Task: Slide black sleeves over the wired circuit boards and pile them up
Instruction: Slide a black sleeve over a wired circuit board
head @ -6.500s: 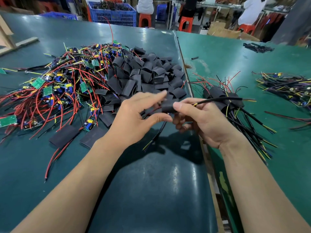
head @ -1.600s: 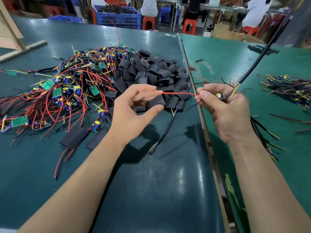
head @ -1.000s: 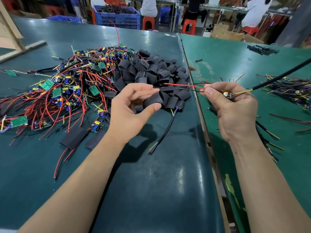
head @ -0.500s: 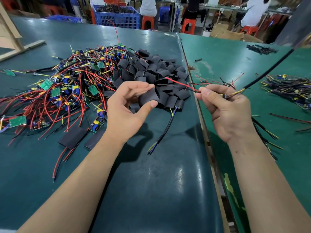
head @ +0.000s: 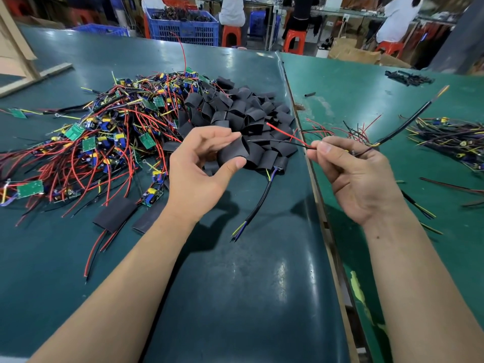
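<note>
Change: since half a second ago, I see the black cable (head: 408,119) drop lower.
Left hand (head: 201,169): thumb and fingers pinch a black sleeve (head: 233,151), just before the sleeve pile (head: 235,111).
Right hand (head: 358,176): fingertips pinch red and black leads (head: 284,134) right of that pile.
Circuit board: hidden in my right fist; cannot make it out.

Wired boards (head: 86,145) heaped centre-left on table (head: 235,297); sleeve pile (head: 243,113) just right of them, touching. Hands at centre: left hand (head: 199,174), right hand (head: 358,176). Wire bundle (head: 450,142) at right edge. Crate (head: 183,28) top centre.
</note>
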`<state>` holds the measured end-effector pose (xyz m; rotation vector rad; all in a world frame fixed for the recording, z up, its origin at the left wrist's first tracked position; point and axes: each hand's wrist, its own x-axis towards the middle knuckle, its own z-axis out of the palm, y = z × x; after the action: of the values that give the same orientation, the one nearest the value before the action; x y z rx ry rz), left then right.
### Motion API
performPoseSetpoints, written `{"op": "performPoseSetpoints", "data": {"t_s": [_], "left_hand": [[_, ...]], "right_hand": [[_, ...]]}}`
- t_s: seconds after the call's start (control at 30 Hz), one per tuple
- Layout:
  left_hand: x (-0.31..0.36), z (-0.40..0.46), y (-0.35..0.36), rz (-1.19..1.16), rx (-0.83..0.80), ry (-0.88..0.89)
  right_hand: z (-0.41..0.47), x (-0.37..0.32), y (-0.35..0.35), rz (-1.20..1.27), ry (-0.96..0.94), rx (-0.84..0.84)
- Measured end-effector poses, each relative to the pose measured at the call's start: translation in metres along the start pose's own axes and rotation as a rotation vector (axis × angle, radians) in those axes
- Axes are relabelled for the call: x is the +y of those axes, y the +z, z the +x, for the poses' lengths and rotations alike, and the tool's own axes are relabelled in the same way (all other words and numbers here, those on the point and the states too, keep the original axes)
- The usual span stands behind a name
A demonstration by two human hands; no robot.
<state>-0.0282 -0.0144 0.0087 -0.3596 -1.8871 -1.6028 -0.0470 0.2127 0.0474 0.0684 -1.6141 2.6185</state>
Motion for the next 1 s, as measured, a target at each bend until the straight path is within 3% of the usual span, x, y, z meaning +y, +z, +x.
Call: {"op": "performPoseSetpoints", "data": {"t_s": [0.5,0.87,1.0], "left_hand": [[0.0006,-0.0007,-0.0008,-0.043,-0.042,0.042],[-0.0016,-0.0031,-0.0005,0.029,-0.099,0.103],[-0.0019,-0.0044,-0.0007,0.141,-0.156,0.132]], "right_hand": [[-0.0039,0.0022,0.0027,-0.076,0.234,0.042],[-0.0007,0.0067,-0.0015,-0.180,0.195,0.084],[-0.0007,0.0093,0.0001,-0.268,0.086,0.048]]}}
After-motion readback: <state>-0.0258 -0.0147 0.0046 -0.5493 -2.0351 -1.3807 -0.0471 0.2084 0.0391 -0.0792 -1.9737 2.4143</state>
